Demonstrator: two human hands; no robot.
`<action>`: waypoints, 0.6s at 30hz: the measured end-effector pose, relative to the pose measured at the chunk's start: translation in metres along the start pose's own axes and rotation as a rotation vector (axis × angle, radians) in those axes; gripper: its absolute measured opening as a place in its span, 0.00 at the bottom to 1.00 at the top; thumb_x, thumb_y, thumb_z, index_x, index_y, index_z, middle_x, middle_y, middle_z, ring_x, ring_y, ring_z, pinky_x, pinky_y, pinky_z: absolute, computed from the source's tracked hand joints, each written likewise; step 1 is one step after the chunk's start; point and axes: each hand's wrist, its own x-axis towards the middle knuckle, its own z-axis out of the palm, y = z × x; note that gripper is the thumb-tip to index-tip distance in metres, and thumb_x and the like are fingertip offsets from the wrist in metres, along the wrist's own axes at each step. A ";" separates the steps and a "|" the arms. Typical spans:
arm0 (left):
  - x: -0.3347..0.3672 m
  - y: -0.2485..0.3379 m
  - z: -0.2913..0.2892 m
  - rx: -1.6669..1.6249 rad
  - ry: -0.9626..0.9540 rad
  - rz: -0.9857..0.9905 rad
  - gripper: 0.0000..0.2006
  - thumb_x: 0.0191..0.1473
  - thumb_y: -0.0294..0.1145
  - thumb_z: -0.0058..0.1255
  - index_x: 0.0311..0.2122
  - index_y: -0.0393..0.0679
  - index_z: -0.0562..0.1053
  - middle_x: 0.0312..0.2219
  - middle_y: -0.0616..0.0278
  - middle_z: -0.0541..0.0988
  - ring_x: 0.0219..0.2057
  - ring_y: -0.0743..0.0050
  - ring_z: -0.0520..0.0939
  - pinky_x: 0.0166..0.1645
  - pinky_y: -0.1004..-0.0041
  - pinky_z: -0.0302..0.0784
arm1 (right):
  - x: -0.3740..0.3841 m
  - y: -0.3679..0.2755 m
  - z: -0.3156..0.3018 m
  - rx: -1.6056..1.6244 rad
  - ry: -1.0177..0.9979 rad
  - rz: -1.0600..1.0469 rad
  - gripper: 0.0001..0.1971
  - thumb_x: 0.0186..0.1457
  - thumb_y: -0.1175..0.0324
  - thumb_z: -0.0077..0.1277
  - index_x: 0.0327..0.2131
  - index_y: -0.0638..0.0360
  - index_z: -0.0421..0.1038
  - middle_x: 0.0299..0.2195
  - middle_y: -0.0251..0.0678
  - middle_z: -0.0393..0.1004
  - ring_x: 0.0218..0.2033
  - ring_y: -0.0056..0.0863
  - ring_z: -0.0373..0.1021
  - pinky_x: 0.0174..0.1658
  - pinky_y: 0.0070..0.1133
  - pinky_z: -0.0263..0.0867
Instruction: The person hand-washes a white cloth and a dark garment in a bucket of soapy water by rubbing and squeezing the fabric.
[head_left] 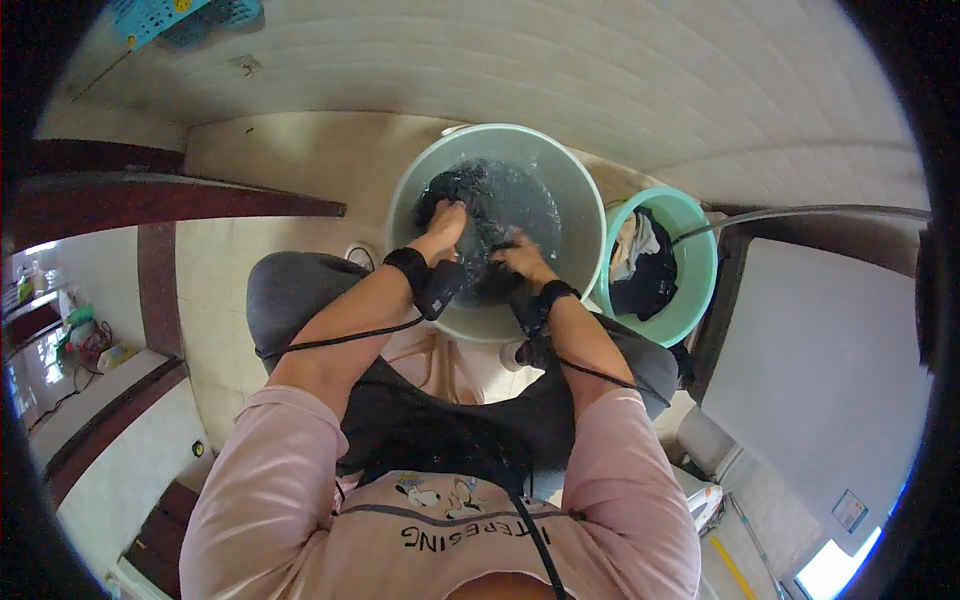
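Note:
A large pale basin point(578, 200) stands in front of my knees, with cloudy grey water point(530, 195) and dark wet cloth point(440, 186) in it. My left hand point(447, 224) is inside the basin, its fingers closed round the cloth at the left side. Farther right, my right hand point(524, 258) is bent over another dark part of the wet cloth point(492, 282) and grips it at the water's surface. Its fingertips are partly hidden and a little blurred. Black bands with small boxes and cables sit on both wrists.
A smaller green basin point(705, 265) touches the right side, holding dark and light clothes point(648, 262); a grey hose point(800, 211) reaches into it. Right of that stands a white-topped appliance point(820, 370). A tiled wall rises behind; a dark wooden door edge point(250, 198) juts in from the left.

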 end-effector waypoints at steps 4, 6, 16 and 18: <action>0.022 -0.026 -0.024 0.032 0.356 0.085 0.30 0.47 0.47 0.37 0.54 0.46 0.50 0.52 0.45 0.53 0.51 0.43 0.58 0.54 0.61 0.52 | -0.008 -0.047 0.004 0.221 0.386 0.447 0.27 0.35 0.75 0.51 0.44 0.66 0.56 0.31 0.43 0.68 0.28 0.31 0.68 0.30 0.24 0.66; 0.034 -0.034 -0.030 0.091 0.358 0.150 0.31 0.48 0.51 0.38 0.56 0.56 0.46 0.54 0.55 0.52 0.52 0.50 0.57 0.41 0.44 0.63 | -0.007 -0.074 0.000 0.231 0.262 0.449 0.26 0.35 0.74 0.49 0.43 0.66 0.57 0.29 0.42 0.68 0.28 0.31 0.68 0.29 0.25 0.66; 0.009 0.022 -0.029 -0.372 -0.375 -0.020 0.20 0.42 0.49 0.47 0.37 0.44 0.69 0.30 0.60 0.73 0.31 0.71 0.74 0.36 0.71 0.70 | -0.063 -0.217 -0.016 0.541 -0.149 0.221 0.22 0.34 0.72 0.49 0.39 0.68 0.62 0.30 0.40 0.69 0.28 0.28 0.69 0.32 0.20 0.66; 0.018 0.009 -0.024 -0.382 -0.365 0.130 0.21 0.42 0.47 0.48 0.37 0.41 0.68 0.31 0.58 0.73 0.30 0.69 0.75 0.35 0.70 0.71 | -0.069 -0.229 -0.016 0.564 -0.164 0.208 0.23 0.35 0.70 0.51 0.39 0.69 0.63 0.30 0.41 0.70 0.30 0.28 0.69 0.33 0.21 0.66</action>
